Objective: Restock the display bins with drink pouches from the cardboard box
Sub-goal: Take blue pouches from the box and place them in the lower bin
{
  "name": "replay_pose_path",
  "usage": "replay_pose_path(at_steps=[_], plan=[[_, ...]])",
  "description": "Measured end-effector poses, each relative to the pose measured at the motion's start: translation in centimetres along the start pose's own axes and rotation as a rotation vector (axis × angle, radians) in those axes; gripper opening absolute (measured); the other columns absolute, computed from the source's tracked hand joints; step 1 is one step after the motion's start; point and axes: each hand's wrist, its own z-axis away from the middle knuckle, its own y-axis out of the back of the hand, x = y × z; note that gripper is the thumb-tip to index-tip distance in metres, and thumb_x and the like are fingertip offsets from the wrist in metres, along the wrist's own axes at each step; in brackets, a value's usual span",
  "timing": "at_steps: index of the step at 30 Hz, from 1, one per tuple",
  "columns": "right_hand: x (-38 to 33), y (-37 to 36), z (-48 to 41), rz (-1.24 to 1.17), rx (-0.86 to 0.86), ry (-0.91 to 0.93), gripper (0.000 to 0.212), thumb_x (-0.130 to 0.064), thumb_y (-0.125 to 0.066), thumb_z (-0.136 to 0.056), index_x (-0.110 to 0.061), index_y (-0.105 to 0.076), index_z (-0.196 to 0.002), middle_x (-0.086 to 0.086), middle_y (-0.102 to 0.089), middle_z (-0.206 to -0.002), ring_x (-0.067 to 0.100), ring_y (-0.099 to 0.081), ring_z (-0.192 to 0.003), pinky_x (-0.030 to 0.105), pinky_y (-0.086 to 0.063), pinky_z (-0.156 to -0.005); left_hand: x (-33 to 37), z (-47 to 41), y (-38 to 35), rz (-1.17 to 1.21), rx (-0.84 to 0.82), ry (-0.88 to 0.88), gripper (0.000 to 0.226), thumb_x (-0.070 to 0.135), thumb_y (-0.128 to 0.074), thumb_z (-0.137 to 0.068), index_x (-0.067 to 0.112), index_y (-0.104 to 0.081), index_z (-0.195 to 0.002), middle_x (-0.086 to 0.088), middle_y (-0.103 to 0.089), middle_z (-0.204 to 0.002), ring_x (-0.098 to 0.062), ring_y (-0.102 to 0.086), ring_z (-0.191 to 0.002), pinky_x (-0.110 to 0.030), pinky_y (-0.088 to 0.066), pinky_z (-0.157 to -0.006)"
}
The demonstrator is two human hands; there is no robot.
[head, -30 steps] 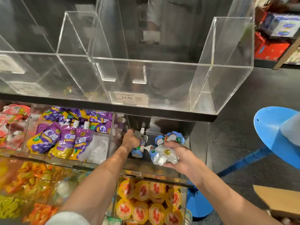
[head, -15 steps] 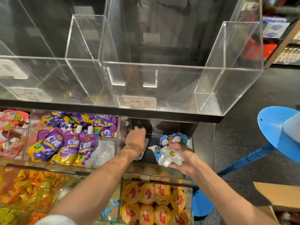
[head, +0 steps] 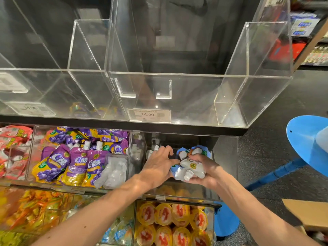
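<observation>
1. Just now the left hand (head: 158,167) has come back out of the clear acrylic bin (head: 225,157). Half a second ago it reached deep inside. It now holds nothing, and its spread fingers meet the bundle.
2. As before, the right hand (head: 205,173) grips the bundle of white-and-blue spouted drink pouches (head: 190,167) over the bin's front half.
3. That likely means one pouch is delivered and the next is being taken. White-capped pouches (head: 155,147) stand at the bin's back left, and most of the bin looks unfilled.
4. Above the bin, a white price label (head: 150,114) reads "14.90". Left of the bin, purple grape pouches (head: 78,162) show "C" and a Chinese character. The print on the bundle is unreadable.
5. Right of the bin and lower, the brown cardboard box (head: 308,213) sits at the frame edge.
</observation>
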Motion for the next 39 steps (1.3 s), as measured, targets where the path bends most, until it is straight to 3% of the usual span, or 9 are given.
replay_pose_path(at_steps=[4,12,17,22,25,28,32,36,39], plan=[[0.4,-0.3,-0.8,0.081,0.092,0.016,0.024,-0.016,-0.061,-0.094,-0.007,-0.059,-0.115,0.017,-0.07,-0.094,0.032,-0.065,-0.085,0.053,-0.051,-0.088,-0.1,-0.6,-0.8,-0.019,-0.067,-0.002,0.035,0.02,-0.056,-0.097,0.024,-0.051,-0.132,-0.003,-0.04,-0.122,-0.022,-0.046,-0.105,-0.034,-0.042,-0.082],[0.7,-0.2,-1.5,0.052,0.105,0.019,0.031,-0.014,-0.06,-0.094,-0.008,-0.057,-0.124,0.018,-0.069,-0.106,0.03,-0.065,-0.091,0.048,-0.049,-0.091,-1.3,-2.6,-1.3,-0.136,-0.214,0.081,0.065,-0.01,-0.062,-0.083,0.007,-0.043,-0.143,-0.015,-0.02,-0.153,-0.035,-0.055,-0.115,-0.042,-0.049,-0.095],[0.9,-0.3,-1.3,0.06,0.081,0.006,0.026,-0.013,-0.06,-0.095,-0.006,-0.059,-0.12,0.016,-0.071,-0.1,0.029,-0.066,-0.086,0.042,-0.051,-0.073,-1.7,-2.2,-2.6,-0.112,-0.335,0.107,0.054,0.002,-0.06,-0.088,0.008,-0.046,-0.14,-0.012,-0.023,-0.157,-0.034,-0.059,-0.113,-0.04,-0.053,-0.093],[1.0,-0.3,-0.9,0.064,0.07,0.005,0.029,-0.014,-0.062,-0.093,-0.005,-0.059,-0.121,0.016,-0.072,-0.099,0.028,-0.067,-0.085,0.041,-0.051,-0.07,-1.3,-2.0,-2.4,-0.02,-0.359,0.185,0.056,0.047,-0.053,-0.09,0.012,-0.05,-0.134,-0.008,-0.047,-0.137,-0.029,-0.053,-0.12,-0.039,-0.048,-0.099],[0.8,-0.1,-0.5,0.07,0.052,0.002,0.036,-0.017,-0.065,-0.091,-0.005,-0.059,-0.124,0.018,-0.072,-0.106,0.031,-0.068,-0.091,0.043,-0.052,-0.072,-1.2,-2.1,-2.2,-0.009,-0.375,0.228,0.057,0.054,-0.045,-0.091,0.013,-0.055,-0.129,-0.008,-0.052,-0.135,-0.028,-0.049,-0.126,-0.041,-0.043,-0.104],[0.5,0.0,0.0,0.091,0.016,0.012,0.034,-0.018,-0.065,-0.091,-0.005,-0.061,-0.122,0.019,-0.073,-0.108,0.033,-0.068,-0.1,0.045,-0.054,-0.081,-0.9,-2.6,-0.8,0.403,-0.291,0.327,0.044,0.044,-0.041,-0.092,0.023,-0.057,-0.128,-0.005,-0.057,-0.133,-0.025,-0.054,-0.116,-0.041,-0.046,-0.098],[-0.1,0.0,1.2,0.208,-0.113,0.016,0.025,-0.02,-0.063,-0.092,-0.007,-0.063,-0.114,0.018,-0.073,-0.108,0.035,-0.068,-0.107,0.046,-0.051,-0.094,-0.3,-3.0,1.2,1.014,-0.236,0.383,0.074,0.027,-0.058,-0.077,0.04,-0.037,-0.146,0.009,-0.048,-0.145,-0.015,-0.052,-0.123,-0.033,-0.046,-0.1],[-0.5,0.2,2.0,0.349,-0.203,-0.003,0.034,-0.027,-0.064,-0.091,-0.006,-0.06,-0.118,0.02,-0.072,-0.11,0.035,-0.069,-0.101,0.046,-0.053,-0.09,-0.8,-2.5,3.1,0.766,-0.406,0.161,0.059,0.024,-0.077,-0.077,0.033,-0.055,-0.131,0.014,-0.057,-0.125,-0.009,-0.057,-0.109,-0.029,-0.05,-0.094],[-0.5,0.0,2.0,0.426,-0.175,0.049,0.035,-0.033,-0.064,-0.093,-0.008,-0.062,-0.118,0.017,-0.073,-0.111,0.032,-0.069,-0.102,0.044,-0.056,-0.085,-1.1,-2.2,3.4,0.601,-0.41,0.119,0.038,0.031,-0.08,-0.08,0.02,-0.067,-0.114,0.009,-0.062,-0.102,-0.016,-0.06,-0.095,-0.026,-0.047,-0.076]])
